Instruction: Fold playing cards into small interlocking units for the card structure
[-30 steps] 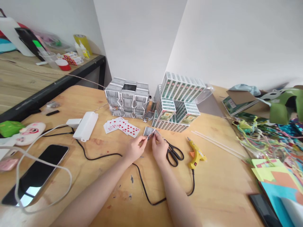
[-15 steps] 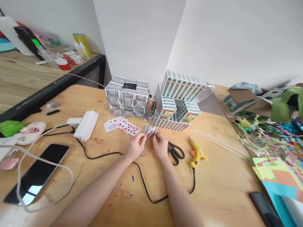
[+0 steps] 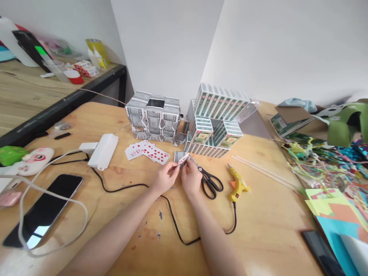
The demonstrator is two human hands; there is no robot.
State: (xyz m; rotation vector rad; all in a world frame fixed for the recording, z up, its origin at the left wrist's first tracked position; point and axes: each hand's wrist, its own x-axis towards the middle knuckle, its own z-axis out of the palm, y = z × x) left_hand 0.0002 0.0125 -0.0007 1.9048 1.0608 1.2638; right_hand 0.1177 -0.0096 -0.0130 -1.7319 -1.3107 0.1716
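Note:
Between my fingertips is a playing card [image 3: 183, 160], tilted up on edge. My left hand [image 3: 166, 177] pinches its left side, and my right hand [image 3: 191, 178] grips the other side; whether it is one card or more I cannot tell. Just behind the fingers a grey-backed card [image 3: 178, 155] lies on the table. Several face-up red diamond cards [image 3: 146, 150] are fanned out to the left. Black-handled scissors [image 3: 211, 183] lie right beside my right hand. Farther back stands a hollow block built of grey-backed cards [image 3: 153, 117].
Stacked green-and-white card boxes [image 3: 214, 122] stand at the back. A yellow glue gun [image 3: 238, 184] lies at right, its black cord [image 3: 175, 224] running under my arms. Clear glue sticks [image 3: 264, 171], a white box [image 3: 104, 151], a phone [image 3: 43, 211] and coloured paper [image 3: 336, 218] lie around.
My right hand has turned inward and its fingers have curled more around the card. The card leans more upright. The whole view has shifted slightly.

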